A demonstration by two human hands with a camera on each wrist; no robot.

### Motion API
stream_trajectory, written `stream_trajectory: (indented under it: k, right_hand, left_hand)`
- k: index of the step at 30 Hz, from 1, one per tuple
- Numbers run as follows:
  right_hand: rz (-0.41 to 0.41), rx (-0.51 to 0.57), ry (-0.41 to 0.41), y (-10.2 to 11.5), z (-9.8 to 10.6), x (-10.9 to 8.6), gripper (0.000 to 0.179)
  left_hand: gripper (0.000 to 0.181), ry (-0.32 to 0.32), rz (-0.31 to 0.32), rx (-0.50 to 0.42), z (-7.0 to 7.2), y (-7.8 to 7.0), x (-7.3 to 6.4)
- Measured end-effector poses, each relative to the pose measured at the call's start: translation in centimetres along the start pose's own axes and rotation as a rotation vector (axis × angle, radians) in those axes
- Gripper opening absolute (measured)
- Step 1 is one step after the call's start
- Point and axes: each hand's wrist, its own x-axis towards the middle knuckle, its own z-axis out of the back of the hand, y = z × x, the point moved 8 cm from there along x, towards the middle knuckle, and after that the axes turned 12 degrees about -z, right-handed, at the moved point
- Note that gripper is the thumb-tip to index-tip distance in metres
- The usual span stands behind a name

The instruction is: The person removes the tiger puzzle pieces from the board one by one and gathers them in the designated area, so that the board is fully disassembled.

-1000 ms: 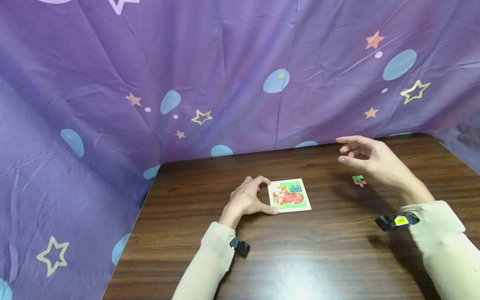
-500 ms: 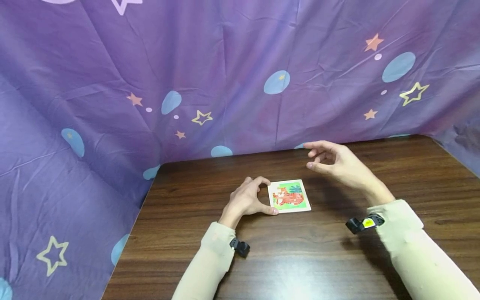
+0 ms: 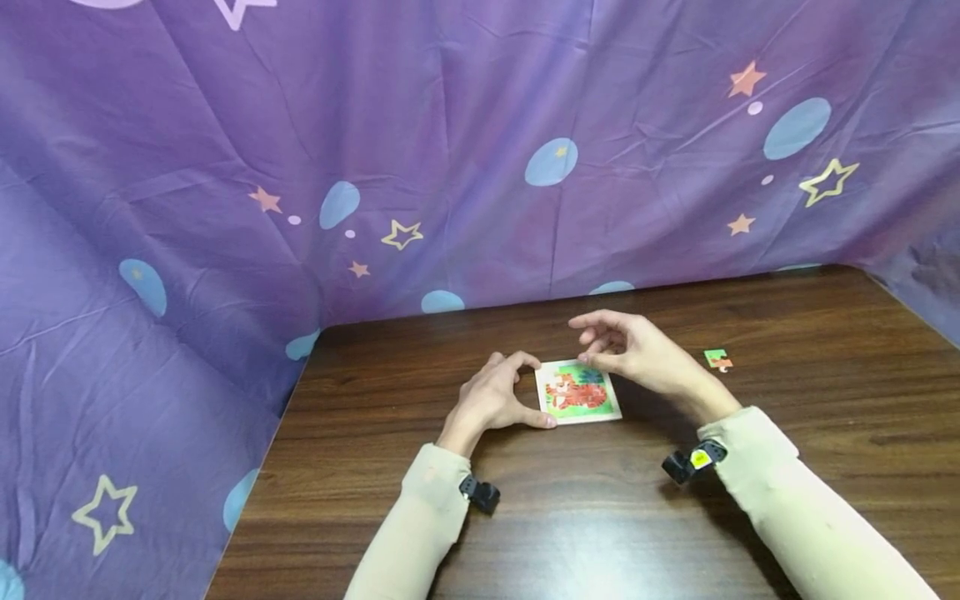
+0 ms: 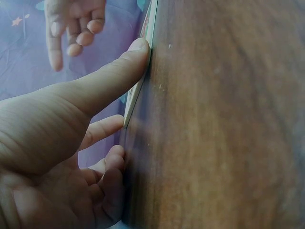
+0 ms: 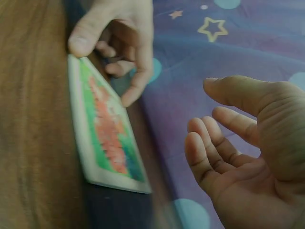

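Observation:
A small square jigsaw puzzle (image 3: 577, 392) with a white border lies flat on the table, showing an orange striped tiger on green. My left hand (image 3: 491, 393) holds its left side, thumb on the near corner and index finger at the far corner; the left wrist view has the thumb (image 4: 116, 71) on the board's edge. Over the puzzle's far right corner hovers my right hand (image 3: 626, 346), fingers loosely bent. In the right wrist view that palm (image 5: 248, 186) has nothing in it. Near the puzzle's upper left, a pale patch shows within the picture.
A loose green and orange puzzle piece (image 3: 717, 359) lies on the wooden table (image 3: 390, 400), to the right of the right hand. Behind and to the left hangs a purple curtain (image 3: 465, 167) with stars and blue ovals, meeting the table's far edge.
My right hand has swept left from above the loose piece to the puzzle's far right corner, dropping lower. The loose piece lies where it was, and the left hand stays put.

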Motion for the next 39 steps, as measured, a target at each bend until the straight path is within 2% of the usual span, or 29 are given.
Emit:
stream_trajectory:
  k: [7,14,32,39]
  right_hand:
    - [0.005,-0.07,0.031,-1.2,-1.6,0.6,0.051]
    - [-0.049,-0.08,0.06,-2.2,-2.7,0.8,0.052]
    - [-0.067,-0.215,0.053,-3.5,-3.2,0.7,0.041]
    - [-0.064,-0.291,0.017,-3.9,-3.5,0.7,0.041]
  left_hand:
    - [0.094,0.003,-0.004,-0.003,0.0,0.1,0.0]
    - [0.095,0.004,0.004,-0.003,0.0,0.0,0.0]
    - [0.093,0.008,0.004,0.001,0.0,0.0,-0.1]
    - [0.094,0.009,0.004,0.004,0.0,-0.1,0.0]
